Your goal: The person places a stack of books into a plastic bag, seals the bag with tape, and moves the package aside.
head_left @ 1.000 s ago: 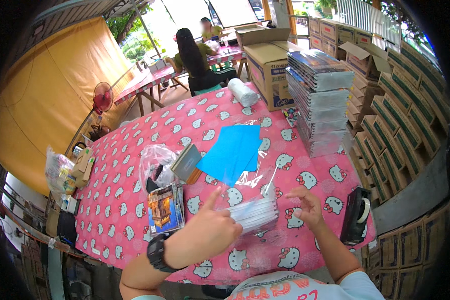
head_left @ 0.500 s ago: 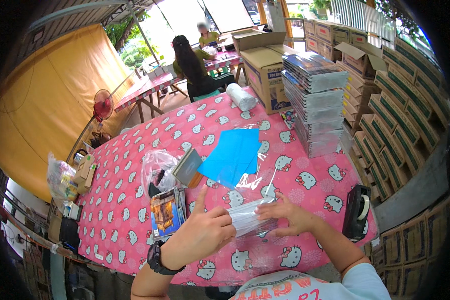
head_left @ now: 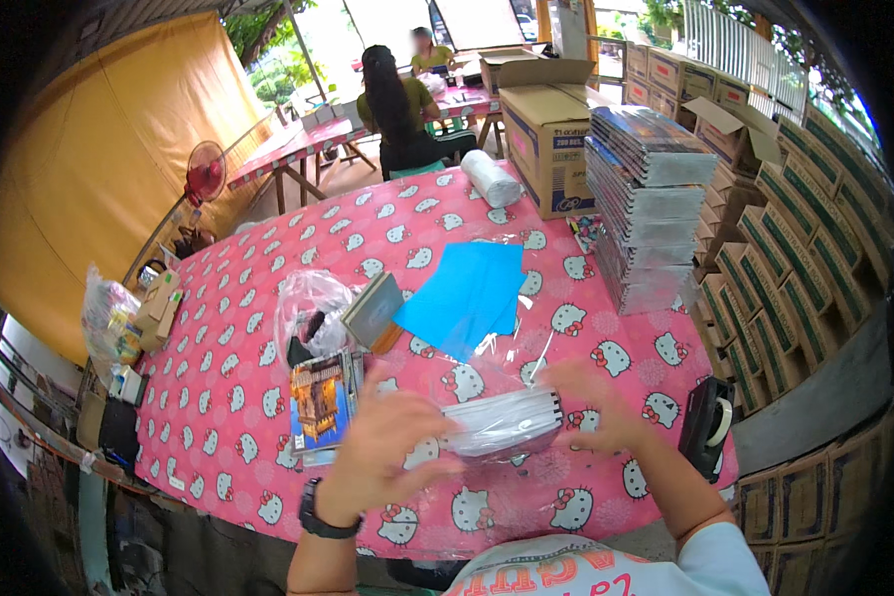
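A bundle of spiral-bound notebooks in clear plastic (head_left: 502,425) lies on the table in front of me, its white page edges facing up. My left hand (head_left: 392,437) hovers just left of the bundle, thumb and fingers apart and smeared by motion. On the other side, my right hand (head_left: 601,407) is also blurred, its fingers spread and holding nothing. Clear plastic film spreads beyond the bundle, near two blue sheets (head_left: 452,308). Beside my left hand lies a small pile of notebooks with a picture cover (head_left: 318,407).
A black tape dispenser (head_left: 698,427) stands at the right edge. Tall notebook stacks (head_left: 651,223) and an open carton (head_left: 546,149) are at the back right, near a white plastic roll (head_left: 490,179). A plastic bag (head_left: 313,298) sits left. Two people work at a far table.
Both hands have come off the bundle and moved apart, the left one opening from a pointing finger. The view has shifted slightly.
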Available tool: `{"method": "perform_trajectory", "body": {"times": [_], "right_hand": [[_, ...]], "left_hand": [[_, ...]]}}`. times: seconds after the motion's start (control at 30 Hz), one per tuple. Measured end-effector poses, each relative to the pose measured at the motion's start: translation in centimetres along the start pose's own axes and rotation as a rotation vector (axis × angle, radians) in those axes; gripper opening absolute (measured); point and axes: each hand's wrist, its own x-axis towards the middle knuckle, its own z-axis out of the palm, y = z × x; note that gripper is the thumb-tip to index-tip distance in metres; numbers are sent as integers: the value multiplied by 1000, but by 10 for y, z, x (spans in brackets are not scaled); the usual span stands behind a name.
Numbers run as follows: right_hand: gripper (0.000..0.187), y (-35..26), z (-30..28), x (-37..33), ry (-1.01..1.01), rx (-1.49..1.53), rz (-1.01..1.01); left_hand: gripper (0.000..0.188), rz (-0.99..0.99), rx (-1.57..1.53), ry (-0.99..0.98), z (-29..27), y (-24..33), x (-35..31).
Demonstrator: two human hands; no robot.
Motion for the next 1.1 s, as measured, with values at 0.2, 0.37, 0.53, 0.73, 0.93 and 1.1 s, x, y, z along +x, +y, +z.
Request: {"method": "perform_trajectory", "body": {"times": [0.2,0.37,0.53,0.73,0.93,1.1], "right_hand": [[92,81,57,-50,-66,204,458],[74,67,74,-29,207,539,693],[58,57,50,-23,308,720,535],[70,72,27,-38,64,507,643],[68,58,40,-8,202,424,338],[12,41,30,7,207,493,175]], "left_hand": [[82,-576,-445,124,147,-91,-87],[60,-805,-994,201,184,-83,-89],[71,-887,-1086,223,151,-49,-54],[77,-729,-1361,134,136,-41,-73],[69,-451,-706,575,179,-17,-62],[16,-477,-629,674,157,-17,-35]]}}
